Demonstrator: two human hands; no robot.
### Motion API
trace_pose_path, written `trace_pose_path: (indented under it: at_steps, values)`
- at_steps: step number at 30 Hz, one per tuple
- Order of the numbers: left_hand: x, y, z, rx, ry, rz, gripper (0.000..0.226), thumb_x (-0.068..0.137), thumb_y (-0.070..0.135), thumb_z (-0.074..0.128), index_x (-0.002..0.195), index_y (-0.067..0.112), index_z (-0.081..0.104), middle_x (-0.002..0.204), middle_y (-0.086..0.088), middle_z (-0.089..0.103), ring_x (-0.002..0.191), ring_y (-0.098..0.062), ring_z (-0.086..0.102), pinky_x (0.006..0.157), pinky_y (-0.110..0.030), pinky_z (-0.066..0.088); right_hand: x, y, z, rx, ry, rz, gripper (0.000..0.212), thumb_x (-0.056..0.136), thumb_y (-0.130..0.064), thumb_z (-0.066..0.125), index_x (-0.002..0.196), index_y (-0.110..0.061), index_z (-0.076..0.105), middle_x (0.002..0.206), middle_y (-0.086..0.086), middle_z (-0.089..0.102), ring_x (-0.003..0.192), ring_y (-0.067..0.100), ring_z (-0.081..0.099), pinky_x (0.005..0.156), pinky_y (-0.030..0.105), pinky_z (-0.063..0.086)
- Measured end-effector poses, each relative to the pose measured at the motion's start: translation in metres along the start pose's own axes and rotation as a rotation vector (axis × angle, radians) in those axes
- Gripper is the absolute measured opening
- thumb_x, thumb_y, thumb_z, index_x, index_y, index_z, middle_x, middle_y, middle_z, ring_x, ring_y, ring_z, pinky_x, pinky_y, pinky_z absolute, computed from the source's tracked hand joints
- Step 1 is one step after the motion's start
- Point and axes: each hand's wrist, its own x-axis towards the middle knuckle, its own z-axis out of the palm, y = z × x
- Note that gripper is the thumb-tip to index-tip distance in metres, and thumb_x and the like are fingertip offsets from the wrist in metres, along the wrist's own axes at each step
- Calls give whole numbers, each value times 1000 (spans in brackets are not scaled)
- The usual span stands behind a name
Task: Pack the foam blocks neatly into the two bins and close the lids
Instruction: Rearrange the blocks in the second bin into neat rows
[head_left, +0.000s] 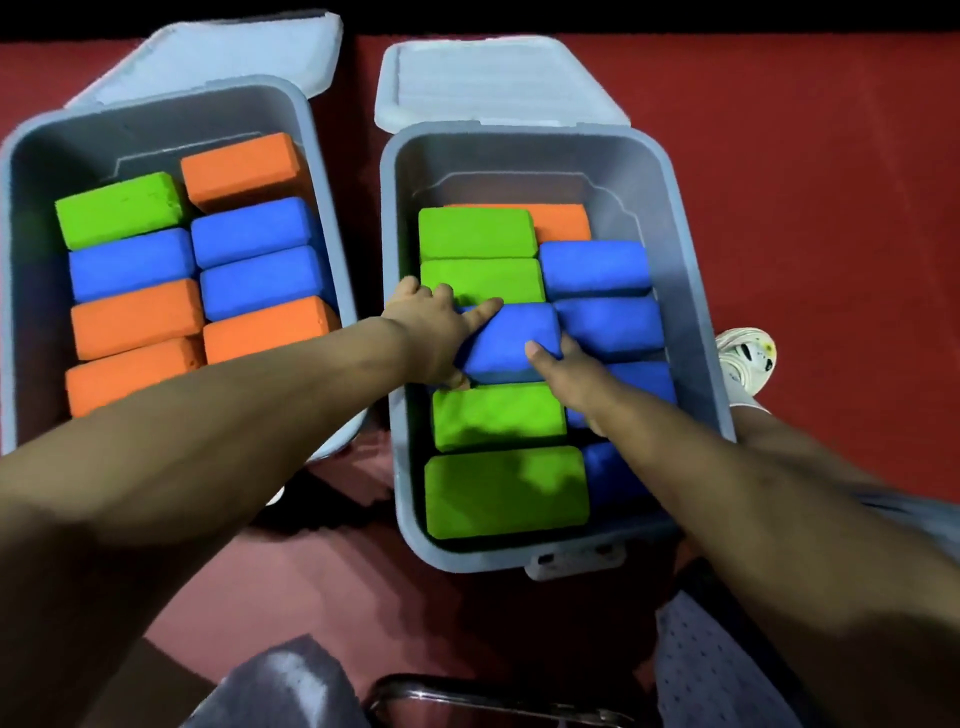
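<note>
- Both hands are on one blue foam block (511, 340) in the left column of the right bin (691, 291). The left hand (434, 332) curls round its left end, fingers over the far edge and thumb under the near edge. The right hand (563, 371) grips its right end, thumb on top.
- That block sits tilted, wedged between green blocks on its far and near sides, touching the blue column on its right.
- The right bin has bare wall above its blocks and a little open floor at the far end. The left bin (21, 171) likewise shows open floor at its far end.
- Both lids, the left lid (218, 57) and the right lid (493, 83), are swung back behind the bins.
- The bins stand side by side on a red floor (805, 182); a white shoe (748, 358) shows beside the right bin.
- Left bin count: one green, three blue, four orange. Right bin count: four green, one orange, at least five blue.
</note>
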Motion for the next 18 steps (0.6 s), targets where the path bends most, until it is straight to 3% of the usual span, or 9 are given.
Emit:
trace_pose_path:
  at_steps: [3,5,9,12,14,16,18]
  values:
    - [-2,4,12,-11,-92,-78,103,80,68,56,151,35,-10,134,-17,42,119,-33,48,102,-40,30,7,-4,9,-174,-82,93,71,91,-57,44,151,-34,13,158,17,8,142,32,23,115,37,23]
    - [-3,1,23,-91,-131,-155,103,81,65,58,149,39,-14,133,-17,41,119,-33,47,100,-40,35,14,-14,16,-286,-93,162,74,89,-63,43,150,-41,7,157,19,-7,142,41,16,116,48,18]
    - [3,-7,31,-164,-125,-168,107,78,65,61,147,43,-17,132,-16,38,121,-33,44,98,-40,38,16,-20,18,-321,-56,166,72,90,-64,39,150,-41,7,158,14,-2,141,42,12,114,49,16]
    - [-3,0,34,-233,-135,-202,106,79,65,59,146,43,-20,139,-18,32,129,-35,37,104,-43,33,13,-17,20,-276,-34,130,73,88,-63,43,150,-38,13,156,16,11,139,41,21,113,46,23]
    - [-12,8,32,-368,-172,-215,102,81,67,56,146,43,-19,156,-20,7,144,-37,11,115,-48,18,1,-13,24,-132,9,71,79,88,-56,51,152,-27,15,155,16,21,139,36,28,114,42,27]
    - [-34,19,34,-517,-144,-194,96,81,72,50,148,43,-12,158,-10,-21,147,-31,-14,118,-52,3,-24,-5,33,-22,36,76,84,90,-50,54,152,-12,11,154,20,23,140,32,28,113,37,27]
    - [-63,32,46,-594,-65,-146,98,72,87,32,150,42,-7,158,-4,-24,147,-28,-16,118,-52,2,-57,5,47,-18,32,139,87,91,-54,48,151,-7,7,151,24,26,138,34,32,108,34,30]
